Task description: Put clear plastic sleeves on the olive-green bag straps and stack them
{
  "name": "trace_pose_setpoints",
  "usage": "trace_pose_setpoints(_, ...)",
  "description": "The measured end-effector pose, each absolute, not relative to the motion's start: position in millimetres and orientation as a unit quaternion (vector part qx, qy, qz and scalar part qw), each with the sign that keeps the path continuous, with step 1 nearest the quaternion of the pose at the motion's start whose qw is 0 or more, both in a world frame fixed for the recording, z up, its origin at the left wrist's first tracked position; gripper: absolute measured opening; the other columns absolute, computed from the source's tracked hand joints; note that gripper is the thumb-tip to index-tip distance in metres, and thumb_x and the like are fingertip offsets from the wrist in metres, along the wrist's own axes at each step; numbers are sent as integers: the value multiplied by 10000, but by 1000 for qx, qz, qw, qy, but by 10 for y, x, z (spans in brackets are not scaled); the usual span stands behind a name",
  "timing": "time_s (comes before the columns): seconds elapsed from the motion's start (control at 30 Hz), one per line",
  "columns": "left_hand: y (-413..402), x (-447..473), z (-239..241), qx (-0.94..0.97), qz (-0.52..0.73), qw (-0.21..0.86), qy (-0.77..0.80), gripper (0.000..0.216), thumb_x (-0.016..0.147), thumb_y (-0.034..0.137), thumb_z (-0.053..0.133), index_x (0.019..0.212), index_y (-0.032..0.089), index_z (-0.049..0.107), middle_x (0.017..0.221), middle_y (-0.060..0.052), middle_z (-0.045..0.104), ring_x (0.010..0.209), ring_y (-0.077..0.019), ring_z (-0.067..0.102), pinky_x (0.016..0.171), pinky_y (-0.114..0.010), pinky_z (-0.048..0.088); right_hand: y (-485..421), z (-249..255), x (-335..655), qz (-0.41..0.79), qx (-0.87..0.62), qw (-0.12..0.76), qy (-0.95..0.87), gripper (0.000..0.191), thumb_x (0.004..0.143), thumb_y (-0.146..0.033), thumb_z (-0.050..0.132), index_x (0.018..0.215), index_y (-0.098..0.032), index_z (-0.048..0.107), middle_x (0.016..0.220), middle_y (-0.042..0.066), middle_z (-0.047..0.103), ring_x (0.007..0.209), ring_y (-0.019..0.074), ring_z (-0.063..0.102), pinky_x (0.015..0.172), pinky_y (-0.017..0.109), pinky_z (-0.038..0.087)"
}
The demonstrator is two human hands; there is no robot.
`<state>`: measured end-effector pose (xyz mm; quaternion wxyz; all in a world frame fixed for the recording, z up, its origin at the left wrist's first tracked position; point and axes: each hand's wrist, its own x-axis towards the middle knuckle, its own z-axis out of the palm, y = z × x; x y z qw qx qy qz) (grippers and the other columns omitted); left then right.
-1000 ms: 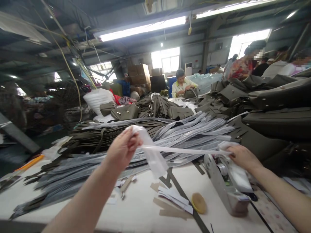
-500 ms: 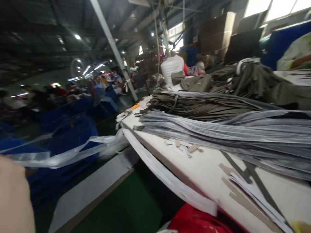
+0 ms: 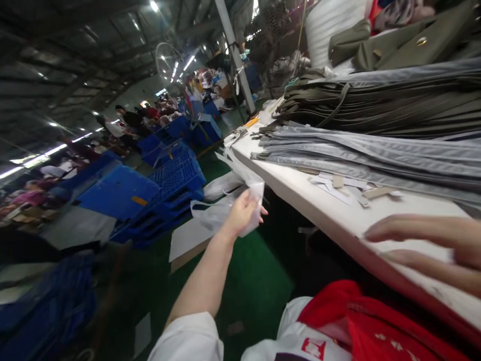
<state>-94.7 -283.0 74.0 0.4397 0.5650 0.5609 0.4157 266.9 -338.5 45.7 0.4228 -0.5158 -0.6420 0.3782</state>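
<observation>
My left hand (image 3: 242,213) reaches out past the table's edge, its fingers closed around whitish, see-through strips (image 3: 246,172). Part of the bunch hangs below the hand, and part runs up to the table corner. At the right, my right hand (image 3: 432,243) hovers over the near edge of the white table (image 3: 300,193), somewhat blurred. Its fingers are stretched and apart, with nothing visible between them. Beyond it, a layered pile of grey strips (image 3: 361,150) lies on the table, with dark olive strips (image 3: 387,108) behind.
Paper and card scraps (image 3: 338,188) lie beside the grey strips. Olive pieces with metal eyelets (image 3: 406,47) and a white foam roll (image 3: 330,30) are at the back. Blue pallets (image 3: 176,173) and a flat board (image 3: 188,243) are on the green floor. People work far left.
The view has swung left and down. My left hand has come from the left edge to the table corner, gripping strips; the long strip along the table edge has shifted. My right hand has entered at right.
</observation>
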Motion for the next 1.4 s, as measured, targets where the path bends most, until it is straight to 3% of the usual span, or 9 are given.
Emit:
trace_pose_setpoints(0.13,-3295,-418,307,540,354,611,458,639,875,520,604,1372,181,388,697,-3,699,415,-98,576,422,-182,466,-3525,272,1936,528,-385,228,-722,514,779,-626,669,1130,-253,701,1194,102,690,1106,348,629,999,516,480)
trace_pose_setpoints(0.23,-3690,-242,83,546,254,682,417,513,888,515,598,1265,180,503,750,-24,697,443,-83,574,423,-171,461,-3647,-79,1548,695,-292,236,-613,579,761,-694,643,946,-147,684,899,116,722,837,287,691,698,383,553)
trace_pose_setpoints(0.3,-3895,-208,-24,559,192,700,399,427,916,509,557,1166,163,550,771,-39,694,442,-72,563,418,-163,453,-3744,-235,1480,788,-254,272,-491,553,764,-662,658,915,-131,676,782,95,707,662,240,681,496,295,483)
trace_pose_setpoints(0.37,-4033,-215,-94,572,163,698,399,395,947,484,509,1168,158,521,782,-48,699,444,-74,569,425,-162,462,-3813,-288,1520,821,-265,341,-373,447,755,-540,731,939,-135,692,815,88,719,646,214,676,475,266,468)
trace_pose_setpoints(0.5,-4178,-233,-134,613,140,653,422,342,974,395,473,1214,152,447,753,-48,711,455,-94,597,431,-161,467,-3828,-254,1706,806,-310,464,-196,294,650,-287,856,885,-159,731,792,35,729,727,167,669,698,267,541)
trace_pose_setpoints(0.67,-4273,-127,-109,633,102,647,412,246,972,380,463,1078,158,487,739,-39,707,427,-74,563,409,-145,432,-3792,-260,1881,821,-304,480,-57,256,784,-295,770,1002,-165,734,674,5,700,681,141,669,797,269,557)
trace_pose_setpoints(0.87,-4276,-57,-188,600,93,666,433,331,943,493,475,1012,169,479,739,-42,691,426,-85,555,400,-166,440,-3841,-305,1993,810,-286,500,-111,297,784,-214,746,1076,-170,716,842,45,767,832,174,715,943,316,529)
trace_pose_setpoints(1.23,-4169,-112,-304,579,43,691,431,486,846,610,593,946,134,581,791,-72,700,537,-106,602,509,-199,468,-3811,-304,2259,735,-334,561,-184,291,922,-369,595,1142,-212,702,1067,89,757,1008,233,697,868,356,538)
trace_pose_setpoints(1.4,-4124,108,-228,589,73,720,359,571,764,670,667,935,125,654,818,-95,711,666,-153,644,677,-274,509,-3833,-324,2265,732,-332,558,-206,262,894,-400,645,1075,-227,725,979,63,770,946,217,701,842,339,543)
